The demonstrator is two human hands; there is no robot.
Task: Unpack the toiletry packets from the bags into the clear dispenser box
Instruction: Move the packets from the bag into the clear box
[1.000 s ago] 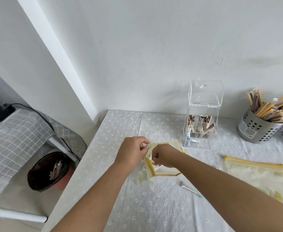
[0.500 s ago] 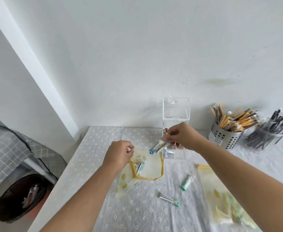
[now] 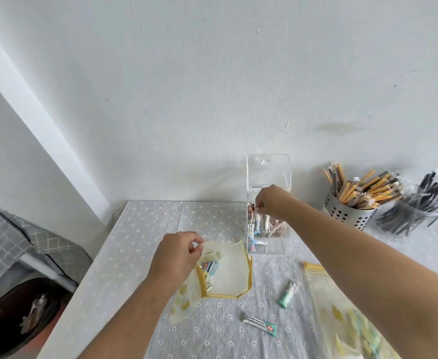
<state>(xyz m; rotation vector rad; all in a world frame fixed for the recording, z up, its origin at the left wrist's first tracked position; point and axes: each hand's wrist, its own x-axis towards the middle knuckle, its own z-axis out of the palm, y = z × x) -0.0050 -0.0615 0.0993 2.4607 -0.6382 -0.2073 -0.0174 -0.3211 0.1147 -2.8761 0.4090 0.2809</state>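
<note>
On the table lies an open clear zip bag (image 3: 229, 272) with yellow trim, and several small packets (image 3: 210, 268) show inside it. My left hand (image 3: 180, 255) pinches the bag's upper left edge. The clear dispenser box (image 3: 277, 246) stands against the wall with its lid raised. My right hand (image 3: 271, 203) is at the box's top opening and pinches the top of a white and blue packet (image 3: 259, 221) that stands inside. More packets fill the box's lower part. A green tube packet (image 3: 287, 294) and a white-green packet (image 3: 259, 323) lie loose on the cloth.
A second yellow-topped zip bag (image 3: 342, 317) lies at the right under my forearm. At the back right stand a perforated metal cup (image 3: 350, 213) of yellow-wrapped sticks and a clear cup (image 3: 414, 218) of black ones. A black bin (image 3: 18, 320) sits below the table's left edge.
My right hand has carried a packet from the bag's mouth up to the box and lowered it into the top opening. My left hand stays on the bag's edge.
</note>
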